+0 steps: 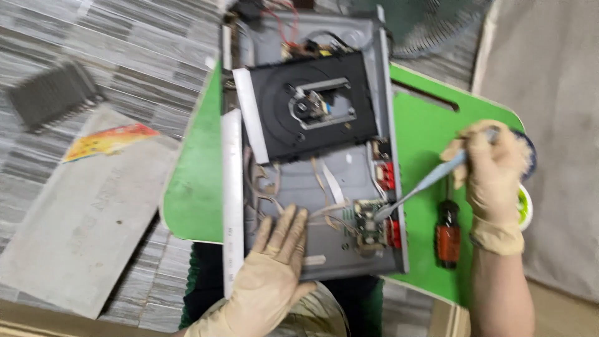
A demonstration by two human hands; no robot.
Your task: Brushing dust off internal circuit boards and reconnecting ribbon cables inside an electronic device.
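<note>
One opened disc player lying lengthwise away on the green tabletop, left hand flat, fingers spread on its chassis, right hand clamped on one grey tool slanting down-left onto one small circuit board, one red-handled screwdriver alongside.

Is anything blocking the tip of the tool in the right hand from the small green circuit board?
Nothing visible does. The gloved right hand holds a slim grey tool whose tip already meets the small green circuit board; pale ribbon cables lie off to the side.

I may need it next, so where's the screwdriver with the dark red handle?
The screwdriver lies on the green board, just right of the open player chassis, below the right hand.
</note>
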